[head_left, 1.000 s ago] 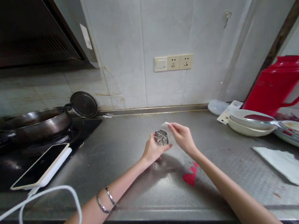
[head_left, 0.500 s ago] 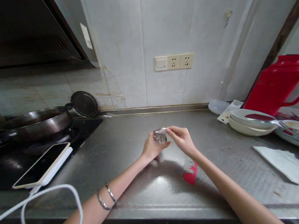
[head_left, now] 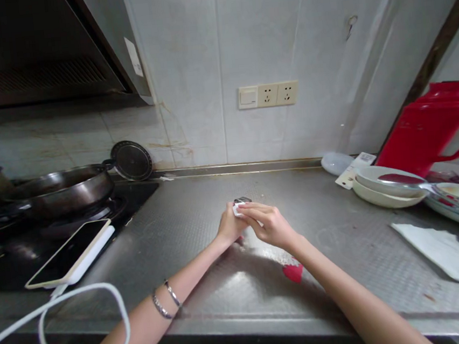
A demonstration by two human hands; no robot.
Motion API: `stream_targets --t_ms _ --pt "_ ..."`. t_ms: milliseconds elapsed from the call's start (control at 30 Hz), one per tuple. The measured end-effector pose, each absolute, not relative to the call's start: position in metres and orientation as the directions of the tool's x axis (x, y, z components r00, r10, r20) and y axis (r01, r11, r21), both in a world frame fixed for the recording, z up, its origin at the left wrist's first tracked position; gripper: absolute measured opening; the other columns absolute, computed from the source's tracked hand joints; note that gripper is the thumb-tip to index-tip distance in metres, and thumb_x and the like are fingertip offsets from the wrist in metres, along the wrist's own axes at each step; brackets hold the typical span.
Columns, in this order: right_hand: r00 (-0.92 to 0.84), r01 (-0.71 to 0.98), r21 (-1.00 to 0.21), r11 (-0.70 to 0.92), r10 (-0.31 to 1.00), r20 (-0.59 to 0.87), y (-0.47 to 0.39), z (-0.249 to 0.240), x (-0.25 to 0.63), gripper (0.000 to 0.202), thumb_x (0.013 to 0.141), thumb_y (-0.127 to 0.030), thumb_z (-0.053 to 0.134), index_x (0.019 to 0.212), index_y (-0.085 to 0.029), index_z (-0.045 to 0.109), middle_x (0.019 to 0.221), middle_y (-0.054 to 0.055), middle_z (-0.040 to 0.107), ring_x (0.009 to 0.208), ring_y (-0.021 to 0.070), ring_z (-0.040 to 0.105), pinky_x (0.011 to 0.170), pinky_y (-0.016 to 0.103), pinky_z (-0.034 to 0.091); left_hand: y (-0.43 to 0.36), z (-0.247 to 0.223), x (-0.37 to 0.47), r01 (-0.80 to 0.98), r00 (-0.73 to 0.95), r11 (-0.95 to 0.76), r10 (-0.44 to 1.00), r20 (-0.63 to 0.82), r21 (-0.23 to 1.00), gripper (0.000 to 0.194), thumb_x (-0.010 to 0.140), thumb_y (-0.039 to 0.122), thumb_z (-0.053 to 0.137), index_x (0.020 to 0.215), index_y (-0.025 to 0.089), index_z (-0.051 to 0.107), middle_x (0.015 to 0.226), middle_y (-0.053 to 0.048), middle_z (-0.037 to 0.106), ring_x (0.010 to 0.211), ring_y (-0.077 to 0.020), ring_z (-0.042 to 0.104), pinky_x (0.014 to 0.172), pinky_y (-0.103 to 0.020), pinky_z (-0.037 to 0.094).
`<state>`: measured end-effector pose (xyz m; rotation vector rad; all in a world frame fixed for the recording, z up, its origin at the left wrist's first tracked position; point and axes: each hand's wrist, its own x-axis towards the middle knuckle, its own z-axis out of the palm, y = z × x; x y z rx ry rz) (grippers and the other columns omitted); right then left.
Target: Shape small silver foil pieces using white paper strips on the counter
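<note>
Over the middle of the counter, my left hand (head_left: pixel 230 227) is closed around a small shiny, glass-like object (head_left: pixel 242 199). Only its dark, glinting upper edge shows; the fingers cover the rest. My right hand (head_left: pixel 267 223) pinches a small white tissue-like piece (head_left: pixel 237 210) and presses it against the near side of that object. Both hands meet there, the right one partly in front of the left.
A steel counter (head_left: pixel 192 202) lies beneath, with a red patch (head_left: pixel 293 273) near my right forearm. Leftward are a pan (head_left: pixel 67 190), a phone (head_left: pixel 69 252) and a white cable (head_left: pixel 82 288). Rightward stand bowls (head_left: pixel 389 192), a red thermos jug (head_left: pixel 424 131) and a white paper sheet (head_left: pixel 444 254).
My right hand has moved left with the white piece, from the object's right edge across its near side. More of the glass-like object is now covered.
</note>
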<state>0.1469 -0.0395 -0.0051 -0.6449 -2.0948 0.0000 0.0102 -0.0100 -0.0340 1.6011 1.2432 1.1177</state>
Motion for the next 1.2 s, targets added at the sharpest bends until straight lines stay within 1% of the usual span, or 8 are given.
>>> stream_targets --t_ms 167,267,533,767,867,967,1033,1200 --pt "-0.154 0.487 -0.493 0.721 0.626 0.764 -0.039 0.001 0.154 0.024 0.09 -0.029 0.049 0.091 -0.021 0.071 0.082 0.004 0.074 0.071 0.0175 0.07 0.064 0.025 0.054 -0.013 -0.03 0.013 0.317 0.074 -0.129 0.991 0.111 0.94 0.056 0.058 0.041 0.077 0.101 0.015 0.05 0.073 0.0 0.062 0.04 -0.0082 0.052 0.031 -0.017 0.034" --pt "0.005 0.502 -0.556 0.662 0.641 0.768 -0.032 0.001 0.159 0.025 0.09 -0.031 0.049 0.095 -0.022 0.071 0.09 0.005 0.074 0.08 0.0201 0.07 0.068 0.027 0.054 -0.016 -0.025 0.016 0.256 0.083 -0.146 0.988 0.129 0.956 0.06 0.057 0.042 0.078 0.105 0.015 0.052 0.082 -0.002 0.064 0.044 -0.0074 0.053 0.035 -0.018 0.039" --pt "-0.226 0.431 -0.409 0.804 0.535 0.814 -0.032 -0.008 0.157 0.027 0.089 -0.022 0.047 0.107 -0.023 0.067 0.11 0.006 0.069 0.104 0.0196 0.064 0.092 0.032 0.05 -0.012 -0.021 0.013 0.12 0.141 -0.241 0.964 0.223 0.963 0.041 0.061 0.033 0.075 0.095 0.014 0.059 0.067 0.003 0.06 0.049 -0.0065 0.052 0.042 -0.016 0.043" --pt "-0.216 0.395 -0.558 0.73 0.664 0.716 -0.038 -0.002 0.158 0.025 0.088 -0.032 0.051 0.09 -0.02 0.073 0.084 0.004 0.074 0.075 0.0188 0.069 0.069 0.026 0.052 -0.005 -0.019 0.007 0.085 0.206 -0.158 0.969 0.138 0.984 0.032 0.065 0.039 0.071 0.077 0.013 0.055 0.052 0.007 0.047 0.034 -0.0038 0.041 0.031 -0.016 0.037" --pt "-0.016 0.349 -0.697 0.626 0.748 0.664 -0.03 -0.001 0.162 0.031 0.086 -0.039 0.052 0.084 -0.017 0.073 0.073 0.003 0.072 0.065 0.0171 0.065 0.058 0.024 0.048 -0.004 -0.023 0.008 0.123 0.202 -0.127 0.974 0.101 0.984 0.039 0.064 0.04 0.073 0.086 0.014 0.054 0.056 0.006 0.051 0.033 -0.0044 0.042 0.03 -0.017 0.037" --pt "0.211 0.285 -0.775 0.564 0.751 0.625 -0.018 -0.003 0.166 0.035 0.084 -0.044 0.053 0.09 -0.016 0.072 0.079 0.004 0.072 0.076 0.0195 0.064 0.067 0.027 0.049 -0.007 -0.026 0.01 0.129 0.135 -0.153 0.981 0.136 0.98 0.058 0.057 0.039 0.08 0.101 0.015 0.051 0.074 0.001 0.06 0.041 -0.0053 0.048 0.031 -0.017 0.04" --pt "0.187 0.23 -0.819 0.526 0.802 0.568 -0.014 -0.005 0.166 0.036 0.082 -0.047 0.054 0.091 -0.017 0.072 0.085 0.005 0.072 0.082 0.0211 0.064 0.074 0.031 0.05 -0.01 -0.027 0.012 0.122 0.135 -0.197 0.974 0.18 0.973 0.066 0.054 0.039 0.081 0.106 0.016 0.049 0.087 -0.003 0.061 0.051 -0.0081 0.054 0.032 -0.016 0.041" --pt "-0.186 -0.069 -0.95 0.305 0.931 0.313 -0.019 -0.009 0.157 0.041 0.077 -0.043 0.062 0.113 -0.023 0.062 0.113 0.006 0.066 0.1 0.0221 0.062 0.075 0.031 0.054 -0.014 -0.027 0.015 0.1 0.162 -0.25 0.959 0.232 0.963 0.066 0.06 0.039 0.079 0.113 0.016 0.046 0.096 -0.007 0.061 0.07 -0.0155 0.061 0.032 -0.015 0.042"
